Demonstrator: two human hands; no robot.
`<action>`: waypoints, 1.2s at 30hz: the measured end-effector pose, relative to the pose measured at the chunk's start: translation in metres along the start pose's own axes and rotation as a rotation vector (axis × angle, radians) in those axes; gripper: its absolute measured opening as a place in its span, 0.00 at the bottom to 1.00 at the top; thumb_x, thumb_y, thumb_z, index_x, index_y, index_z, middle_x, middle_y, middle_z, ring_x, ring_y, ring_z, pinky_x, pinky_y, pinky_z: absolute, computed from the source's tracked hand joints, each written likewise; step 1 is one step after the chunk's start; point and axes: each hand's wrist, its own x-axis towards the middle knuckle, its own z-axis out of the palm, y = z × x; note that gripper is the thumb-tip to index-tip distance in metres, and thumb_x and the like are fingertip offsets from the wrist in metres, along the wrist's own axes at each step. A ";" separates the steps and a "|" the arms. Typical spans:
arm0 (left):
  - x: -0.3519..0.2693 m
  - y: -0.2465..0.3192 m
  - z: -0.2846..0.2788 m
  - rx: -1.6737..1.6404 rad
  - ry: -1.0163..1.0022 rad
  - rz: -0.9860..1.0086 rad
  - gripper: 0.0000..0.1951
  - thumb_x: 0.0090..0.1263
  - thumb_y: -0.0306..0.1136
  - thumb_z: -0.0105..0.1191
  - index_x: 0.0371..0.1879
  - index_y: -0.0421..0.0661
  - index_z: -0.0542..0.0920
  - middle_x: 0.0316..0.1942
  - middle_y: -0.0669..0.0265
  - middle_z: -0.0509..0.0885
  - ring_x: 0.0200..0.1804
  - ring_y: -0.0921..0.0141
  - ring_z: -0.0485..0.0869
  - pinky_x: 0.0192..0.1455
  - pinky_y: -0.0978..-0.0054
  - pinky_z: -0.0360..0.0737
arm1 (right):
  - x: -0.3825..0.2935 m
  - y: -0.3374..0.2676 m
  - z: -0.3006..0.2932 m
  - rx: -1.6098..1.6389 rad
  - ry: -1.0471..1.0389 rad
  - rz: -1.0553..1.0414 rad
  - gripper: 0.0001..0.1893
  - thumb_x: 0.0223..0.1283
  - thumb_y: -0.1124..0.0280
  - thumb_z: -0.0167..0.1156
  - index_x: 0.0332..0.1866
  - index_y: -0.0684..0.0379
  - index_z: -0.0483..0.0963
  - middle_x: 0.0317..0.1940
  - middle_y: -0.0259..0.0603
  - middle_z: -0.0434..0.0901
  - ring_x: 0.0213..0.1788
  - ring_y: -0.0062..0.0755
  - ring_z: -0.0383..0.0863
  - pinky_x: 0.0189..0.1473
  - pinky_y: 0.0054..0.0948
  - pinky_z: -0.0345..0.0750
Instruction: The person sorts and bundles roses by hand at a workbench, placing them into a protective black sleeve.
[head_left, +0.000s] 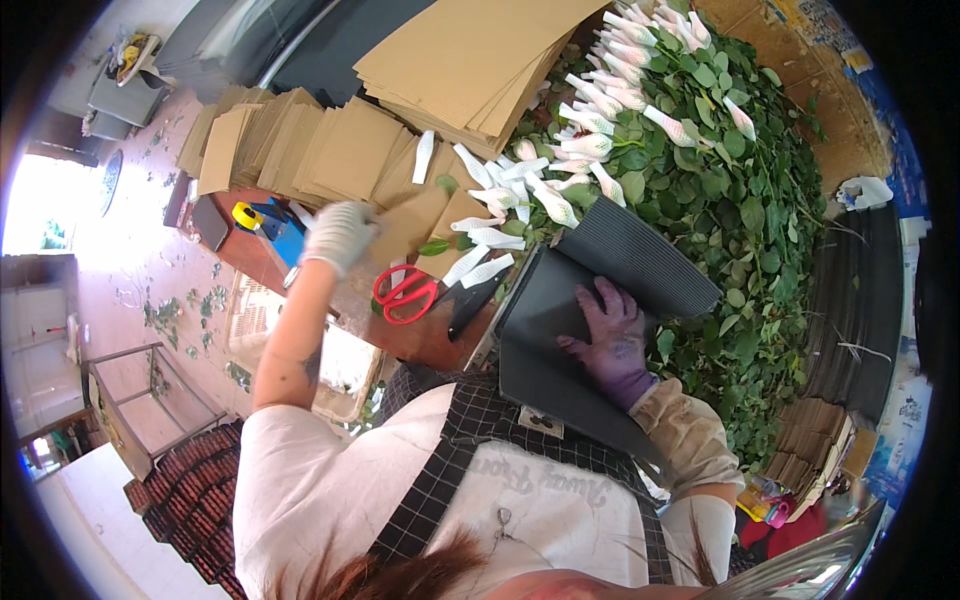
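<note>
My left hand (341, 236), in a pale striped glove, is blurred above the table's left part. Its fingers are curled near a blurred brown cardboard piece (409, 223); whether they grip it I cannot tell. My right hand (613, 337), in a purple glove, lies with spread fingers on a black corrugated sheet (536, 352) in front of my apron. The sheet's ribbed far part (637, 255) is folded up beyond my fingers. Red-handled scissors (407, 295) rest on the table between my hands, beside loose white foam net sleeves (487, 271).
Leafy rose stems (720, 217) with net-sleeved buds (589, 142) are heaped at the right. Cardboard stacks (465, 67) stand at the back, smaller cardboard pieces (341, 146) at the left. A blue tape dispenser (281, 232) is beyond my left hand. Black sheets (855, 315) are piled far right.
</note>
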 end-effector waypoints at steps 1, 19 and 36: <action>-0.004 -0.008 -0.028 0.006 -0.003 -0.034 0.11 0.57 0.39 0.56 0.36 0.51 0.86 0.34 0.54 0.85 0.39 0.55 0.84 0.47 0.61 0.80 | -0.002 0.002 0.005 0.005 -0.036 0.011 0.35 0.51 0.49 0.64 0.65 0.51 0.67 0.65 0.47 0.65 0.63 0.54 0.66 0.65 0.47 0.63; -0.032 0.193 0.043 -0.334 -1.082 0.353 0.14 0.63 0.43 0.60 0.29 0.42 0.82 0.24 0.68 0.84 0.24 0.75 0.80 0.28 0.74 0.77 | -0.014 0.015 0.000 0.191 0.317 -0.147 0.23 0.57 0.58 0.60 0.56 0.55 0.73 0.60 0.47 0.71 0.65 0.47 0.66 0.64 0.47 0.65; -0.039 0.161 0.099 -0.909 -0.580 0.207 0.11 0.62 0.34 0.66 0.26 0.43 0.78 0.22 0.74 0.75 0.27 0.82 0.72 0.30 0.83 0.71 | -0.004 0.031 0.038 0.313 0.082 -0.296 0.30 0.45 0.42 0.66 0.45 0.57 0.77 0.66 0.43 0.66 0.74 0.47 0.53 0.73 0.52 0.50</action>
